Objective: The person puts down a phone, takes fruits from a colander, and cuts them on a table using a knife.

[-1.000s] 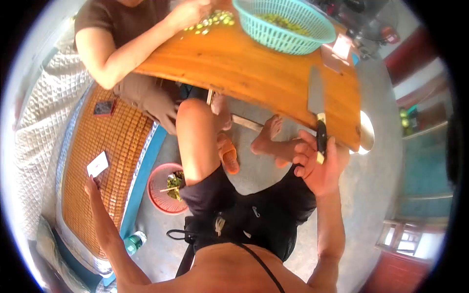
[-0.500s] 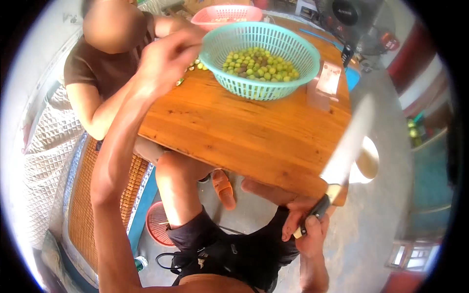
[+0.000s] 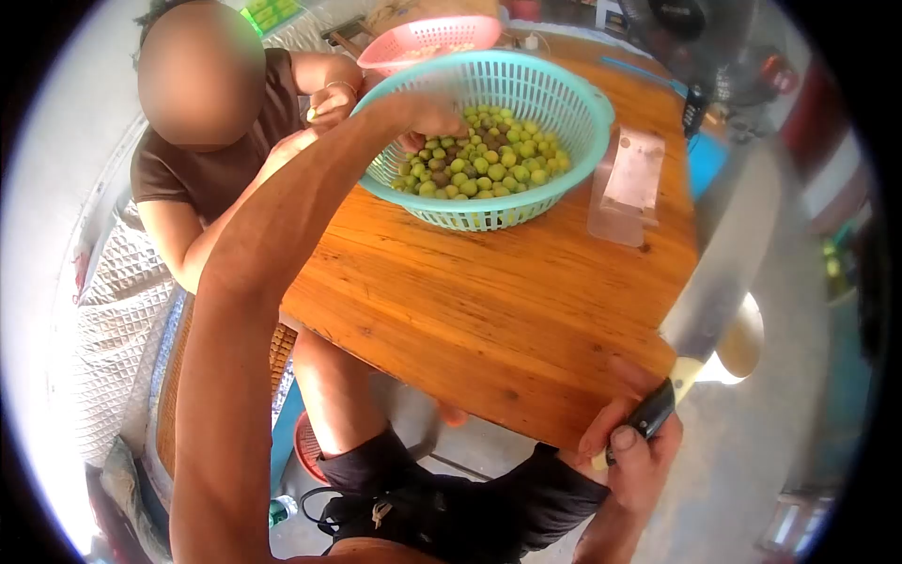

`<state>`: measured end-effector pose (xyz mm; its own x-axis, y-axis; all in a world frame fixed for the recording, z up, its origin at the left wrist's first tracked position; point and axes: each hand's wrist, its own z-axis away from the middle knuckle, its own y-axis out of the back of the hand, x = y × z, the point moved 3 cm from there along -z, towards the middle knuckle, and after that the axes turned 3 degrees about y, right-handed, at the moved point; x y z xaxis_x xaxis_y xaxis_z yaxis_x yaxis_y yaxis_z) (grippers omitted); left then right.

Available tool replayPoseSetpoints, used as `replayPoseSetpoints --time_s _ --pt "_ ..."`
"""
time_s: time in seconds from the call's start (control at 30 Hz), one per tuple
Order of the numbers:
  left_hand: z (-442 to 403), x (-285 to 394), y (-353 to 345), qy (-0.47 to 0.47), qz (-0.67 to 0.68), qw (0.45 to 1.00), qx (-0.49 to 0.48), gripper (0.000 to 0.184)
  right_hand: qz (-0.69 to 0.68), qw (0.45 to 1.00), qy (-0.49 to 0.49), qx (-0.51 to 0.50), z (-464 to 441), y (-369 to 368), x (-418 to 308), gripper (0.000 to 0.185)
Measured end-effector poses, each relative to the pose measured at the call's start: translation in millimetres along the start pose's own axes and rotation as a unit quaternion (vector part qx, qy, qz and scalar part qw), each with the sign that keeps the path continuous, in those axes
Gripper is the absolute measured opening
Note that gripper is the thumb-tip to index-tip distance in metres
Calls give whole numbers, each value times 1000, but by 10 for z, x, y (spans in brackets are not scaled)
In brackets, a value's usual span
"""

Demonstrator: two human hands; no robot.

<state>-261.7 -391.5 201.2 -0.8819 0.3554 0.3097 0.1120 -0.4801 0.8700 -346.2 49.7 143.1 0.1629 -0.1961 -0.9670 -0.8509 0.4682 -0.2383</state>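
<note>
In the head view my left hand (image 3: 427, 117) reaches over the rim into a turquoise plastic basket (image 3: 587, 150) and is at the small round green fruits (image 3: 498, 169) inside. A few brownish pieces lie among them. Motion smears this hand, and its fingertips are partly hidden, so their grip is unclear. My right hand (image 3: 644, 451) is wrapped round the black and cream handle of a large kitchen knife (image 3: 719, 263). The broad blade points up and away, beyond the table's right edge.
Across the wooden table (image 3: 470, 310) at left sits another person (image 3: 216, 179), hands raised near the basket. A pink basket (image 3: 432, 42) stands behind. A clear plastic piece with a pinkish sheet (image 3: 631, 179) lies right. A white bucket (image 3: 742, 348) stands beyond the blade.
My left hand has moved from the basket's left side, over the rim and down to the fruits. My right hand and the knife have shifted slightly right in view.
</note>
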Motion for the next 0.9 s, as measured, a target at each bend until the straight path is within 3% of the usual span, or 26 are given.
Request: replayPoseSetpoints --time_s 0.2,0.33,0.4,0.47,0.5,0.57,0.63,0.73,0.77,0.83,0.87,0.9 --pt "-240 -84 -119 -49 66 996 28 37 14 1000 -5 -5 7 2 6 71" --pt "-785 -326 -147 -235 -105 965 43 31 27 999 21 -7 -9 -25 30 70" --pt "-850 -430 -34 -279 -138 949 49 30 34 999 20 -5 -2 -68 6 68" --pt "-832 -476 88 -353 1 935 29 34 39 999 19 -4 1 -79 11 66" --pt "-707 -432 121 -377 47 925 21 36 47 998 27 -13 -6 -63 25 66" --pt "17 -169 261 -85 228 969 52 40 56 998 33 -23 -2 -71 51 66" --pt "174 -242 431 -170 281 944 24 40 67 996 47 21 11 -84 74 67" --pt "1112 -204 471 -251 319 909 93 40 77 994 51 62 36 -129 37 73" --pt "1433 -227 357 -276 326 897 118 39 74 994 41 67 22 -99 64 73" --pt "1886 -316 -24 -274 321 904 74 28 97 990 101 4 31 -32 71 76" --pt "1968 -368 -278 -266 324 906 60 28 95 987 126 -7 21 -51 93 69" --pt "2023 -391 -583 -312 295 901 60 22 98 989 109 -3 42 -55 101 69"
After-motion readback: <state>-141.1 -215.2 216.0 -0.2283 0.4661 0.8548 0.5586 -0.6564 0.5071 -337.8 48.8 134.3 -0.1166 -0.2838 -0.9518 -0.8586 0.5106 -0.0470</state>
